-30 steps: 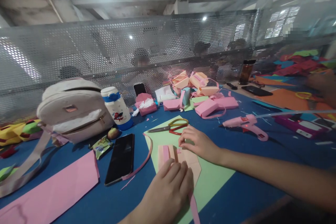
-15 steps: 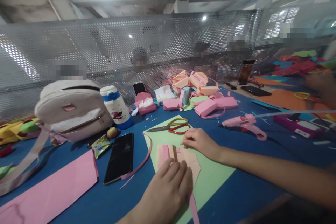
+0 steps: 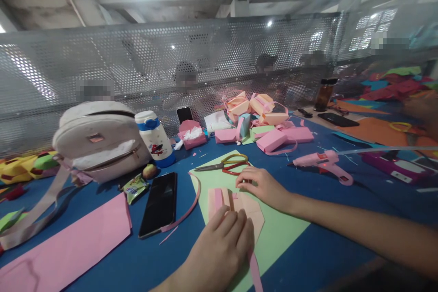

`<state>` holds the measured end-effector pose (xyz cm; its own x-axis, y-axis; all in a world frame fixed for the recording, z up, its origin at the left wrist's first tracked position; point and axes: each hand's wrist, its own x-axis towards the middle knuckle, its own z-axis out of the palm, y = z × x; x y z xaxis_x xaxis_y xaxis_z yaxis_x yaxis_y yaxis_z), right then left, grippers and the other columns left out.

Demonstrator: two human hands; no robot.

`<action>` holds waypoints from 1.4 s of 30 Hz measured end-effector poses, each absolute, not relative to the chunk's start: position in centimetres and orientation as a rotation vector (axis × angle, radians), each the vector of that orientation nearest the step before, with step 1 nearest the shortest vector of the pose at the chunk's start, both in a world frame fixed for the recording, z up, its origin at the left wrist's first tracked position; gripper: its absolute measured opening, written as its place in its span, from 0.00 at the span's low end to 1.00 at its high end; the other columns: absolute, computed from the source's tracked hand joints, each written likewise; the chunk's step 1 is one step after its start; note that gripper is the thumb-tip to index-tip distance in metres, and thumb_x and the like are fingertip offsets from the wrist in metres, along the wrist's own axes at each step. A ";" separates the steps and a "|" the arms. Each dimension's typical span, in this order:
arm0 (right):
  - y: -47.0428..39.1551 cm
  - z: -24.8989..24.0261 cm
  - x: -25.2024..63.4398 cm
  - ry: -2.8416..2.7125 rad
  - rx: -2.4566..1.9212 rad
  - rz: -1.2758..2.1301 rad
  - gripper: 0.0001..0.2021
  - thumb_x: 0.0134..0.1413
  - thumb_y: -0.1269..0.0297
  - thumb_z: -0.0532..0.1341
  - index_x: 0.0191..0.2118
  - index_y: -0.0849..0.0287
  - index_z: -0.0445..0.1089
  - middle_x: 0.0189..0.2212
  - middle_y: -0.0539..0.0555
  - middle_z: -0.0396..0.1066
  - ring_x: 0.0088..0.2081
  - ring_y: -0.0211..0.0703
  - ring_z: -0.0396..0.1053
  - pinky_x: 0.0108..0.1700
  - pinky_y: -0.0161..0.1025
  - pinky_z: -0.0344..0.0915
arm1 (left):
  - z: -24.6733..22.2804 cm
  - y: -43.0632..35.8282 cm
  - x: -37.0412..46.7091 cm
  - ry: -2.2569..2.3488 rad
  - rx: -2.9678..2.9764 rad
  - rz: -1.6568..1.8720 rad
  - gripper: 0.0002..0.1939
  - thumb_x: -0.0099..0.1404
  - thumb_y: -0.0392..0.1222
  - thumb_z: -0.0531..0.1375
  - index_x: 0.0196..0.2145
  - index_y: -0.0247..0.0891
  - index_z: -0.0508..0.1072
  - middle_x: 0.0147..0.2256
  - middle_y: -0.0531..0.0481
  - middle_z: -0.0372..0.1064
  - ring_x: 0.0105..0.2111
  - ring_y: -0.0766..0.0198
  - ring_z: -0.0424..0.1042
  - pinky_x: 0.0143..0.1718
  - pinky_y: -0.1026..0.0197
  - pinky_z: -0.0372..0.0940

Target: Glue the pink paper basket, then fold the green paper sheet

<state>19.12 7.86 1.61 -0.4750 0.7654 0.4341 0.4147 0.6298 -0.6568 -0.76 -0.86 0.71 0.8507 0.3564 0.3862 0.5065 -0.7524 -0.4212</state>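
Observation:
My left hand (image 3: 222, 246) rests with bent fingers over a folded peach paper piece (image 3: 251, 212) with a pink band, pressing on it. Beneath lies a green sheet (image 3: 284, 232). My right hand (image 3: 258, 185) lies on the green sheet beyond the peach piece, its fingers curled; whether anything is between the fingertips is too small to tell. Scissors (image 3: 224, 164) with yellow and red handles lie just past it. One pink strip (image 3: 191, 205) curves from the sheet to the phone, and another (image 3: 255, 271) comes out from under my left hand.
Left: a black phone (image 3: 159, 205), pink paper (image 3: 78, 242), white backpack (image 3: 99, 141) and bottle (image 3: 155, 139). Right: a pink glue gun (image 3: 325, 162) and purple device (image 3: 397, 167). Behind: folded paper pieces (image 3: 273, 139) and a perforated metal screen (image 3: 143, 64); people are beyond it.
The view has shifted slightly, so the table things appear a little further right. Both hands stay in nearly the same places on the paper.

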 end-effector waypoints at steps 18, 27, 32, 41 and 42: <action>7.8 1.6 19.1 -2.320 -0.752 0.578 0.10 0.69 0.70 0.52 0.36 0.57 0.67 0.33 0.50 0.71 0.38 0.42 0.67 0.42 0.38 0.59 | 1.1 -0.9 -0.7 -0.626 -2.509 -0.375 0.15 0.71 0.34 0.53 0.52 0.29 0.70 0.49 0.40 0.74 0.46 0.53 0.72 0.54 0.49 0.62; 7.9 1.6 18.8 -2.372 -0.723 0.513 0.09 0.68 0.71 0.52 0.35 0.58 0.66 0.32 0.51 0.66 0.35 0.42 0.64 0.39 0.37 0.58 | 1.2 -0.9 -0.5 -0.648 -2.512 -0.402 0.14 0.70 0.34 0.54 0.51 0.30 0.71 0.47 0.41 0.74 0.45 0.54 0.72 0.53 0.49 0.62; 8.1 1.4 18.7 -2.377 -0.695 0.507 0.09 0.68 0.71 0.52 0.35 0.58 0.66 0.32 0.51 0.66 0.35 0.43 0.64 0.39 0.38 0.58 | 1.0 -0.9 -0.5 -0.637 -2.511 -0.426 0.13 0.70 0.34 0.54 0.51 0.30 0.72 0.47 0.41 0.75 0.45 0.54 0.73 0.53 0.49 0.62; 8.1 1.4 19.0 -2.201 -0.756 0.534 0.05 0.62 0.73 0.60 0.37 0.56 0.67 0.36 0.49 0.71 0.40 0.42 0.65 0.45 0.38 0.60 | 0.8 -0.8 -0.7 -0.628 -2.493 -0.401 0.14 0.71 0.35 0.55 0.52 0.29 0.71 0.48 0.41 0.74 0.46 0.54 0.71 0.55 0.49 0.59; 8.1 1.4 19.0 -2.185 -0.764 0.539 0.06 0.60 0.74 0.62 0.36 0.56 0.67 0.36 0.48 0.71 0.40 0.42 0.65 0.44 0.37 0.60 | 0.8 -0.8 -0.7 -0.631 -2.490 -0.396 0.14 0.71 0.35 0.55 0.52 0.30 0.71 0.48 0.41 0.74 0.46 0.54 0.71 0.55 0.49 0.59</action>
<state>19.05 8.13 1.40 -0.5432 0.6659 0.5114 0.3517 0.7335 -0.5816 -0.71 -0.82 0.81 0.8473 0.3532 0.3967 0.5107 -0.7467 -0.4261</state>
